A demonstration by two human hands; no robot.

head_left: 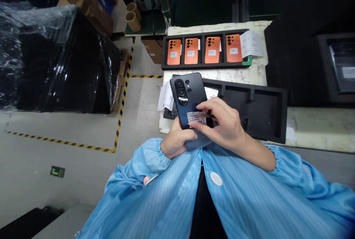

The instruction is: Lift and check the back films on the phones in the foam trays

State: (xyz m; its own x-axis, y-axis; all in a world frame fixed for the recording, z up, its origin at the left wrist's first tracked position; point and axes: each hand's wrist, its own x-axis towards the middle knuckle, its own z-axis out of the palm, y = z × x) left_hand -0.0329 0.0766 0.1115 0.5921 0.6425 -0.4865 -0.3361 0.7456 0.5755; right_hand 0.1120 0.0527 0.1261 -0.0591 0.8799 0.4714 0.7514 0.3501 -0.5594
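My left hand (177, 139) is closed round the lower left edge of a dark blue smartphone (191, 100), its back and camera lenses facing up. A white printed label (194, 119) lies on the lower part of that back. Over the label, my right hand (222, 120) pinches a thin dark tool that looks like tweezers (206, 115), its tip pointing left across the label. Under the phone is a black foam tray (241, 109) with several compartments, and a white sheet of paper (165, 96) sticks out at its left end.
Behind, a second black tray (205, 66) holds several orange phones (212, 50) with labels; a folded paper (253, 43) lies at its right end. Black stacks stand right (299, 65) and, film-wrapped on a pallet, left (61, 61). Cardboard tubes (133, 21) stand at the back.
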